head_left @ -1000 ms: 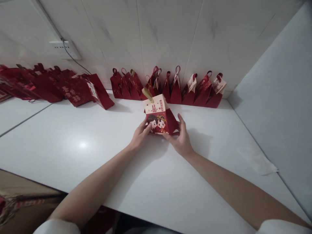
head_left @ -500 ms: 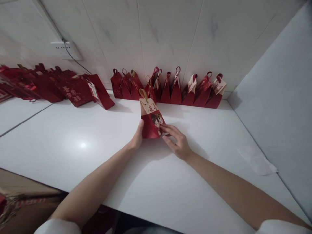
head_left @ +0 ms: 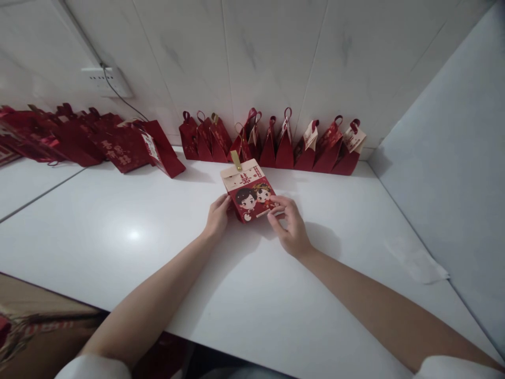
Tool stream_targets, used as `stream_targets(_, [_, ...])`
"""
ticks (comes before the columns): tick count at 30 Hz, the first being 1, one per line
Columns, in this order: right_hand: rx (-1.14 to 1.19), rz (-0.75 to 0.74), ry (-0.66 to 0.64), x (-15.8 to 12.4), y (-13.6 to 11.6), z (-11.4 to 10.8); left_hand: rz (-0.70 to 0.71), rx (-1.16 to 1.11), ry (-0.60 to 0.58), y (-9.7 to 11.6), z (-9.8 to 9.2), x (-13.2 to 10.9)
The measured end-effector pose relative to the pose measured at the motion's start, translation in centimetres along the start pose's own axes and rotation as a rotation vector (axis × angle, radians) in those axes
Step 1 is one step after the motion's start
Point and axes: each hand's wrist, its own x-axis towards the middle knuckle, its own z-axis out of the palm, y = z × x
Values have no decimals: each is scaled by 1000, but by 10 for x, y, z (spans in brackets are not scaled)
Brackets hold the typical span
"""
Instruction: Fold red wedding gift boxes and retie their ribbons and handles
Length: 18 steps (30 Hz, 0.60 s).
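A small red gift box [head_left: 249, 192] with a cartoon couple on its front and a cream top flap with a gold ribbon stands tilted on the white counter [head_left: 158, 231]. My left hand [head_left: 216, 215] grips its left lower corner. My right hand [head_left: 289, 223] pinches its right lower corner with thumb and fingers. The printed face points toward me.
A row of finished red gift boxes [head_left: 276, 142] with loop handles and tags lines the tiled back wall. Flat red boxes [head_left: 98, 142] lie piled at the left under a wall socket [head_left: 104, 79]. A grey panel [head_left: 453, 147] bounds the right. A cardboard carton [head_left: 35, 326] sits below left.
The box has been turned in my hands: a second ago its front faced me, then its side showed, and now the front faces me again, lower and tilted back.
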Motion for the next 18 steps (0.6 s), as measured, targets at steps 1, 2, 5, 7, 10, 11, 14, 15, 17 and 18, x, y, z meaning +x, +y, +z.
stream_targets(1, [7,32,31,0,3,0,25,5,31,1,-1,0])
stream_targets(2, [12,67,56,1,6,1,47,-7,62,3,-1,-1])
stream_targets(5, [36,172,73,3,14,1,88,-54,36,10,3,-5])
stream_targets(7, [78,229,18,3,16,1,116,-40,-32,13,8,-9])
stream_targets(10, [152,260,-52,3,15,1,180,0,-142,14,12,-13])
stream_targets(11, [175,260,-53,3,15,1,183,6,-168,14,12,-14])
stream_targets(14, [223,266,-45,1,12,1,177,60,-158,12,8,-12])
stream_targets(15, [231,277,-54,1,11,0,185,95,-140,11,7,-11])
stream_targets(17, [235,299,-77,0,10,0,205,165,-105,10,4,-9])
stream_targets(18, [228,308,-93,0,10,-1,207,186,-92,10,3,-8])
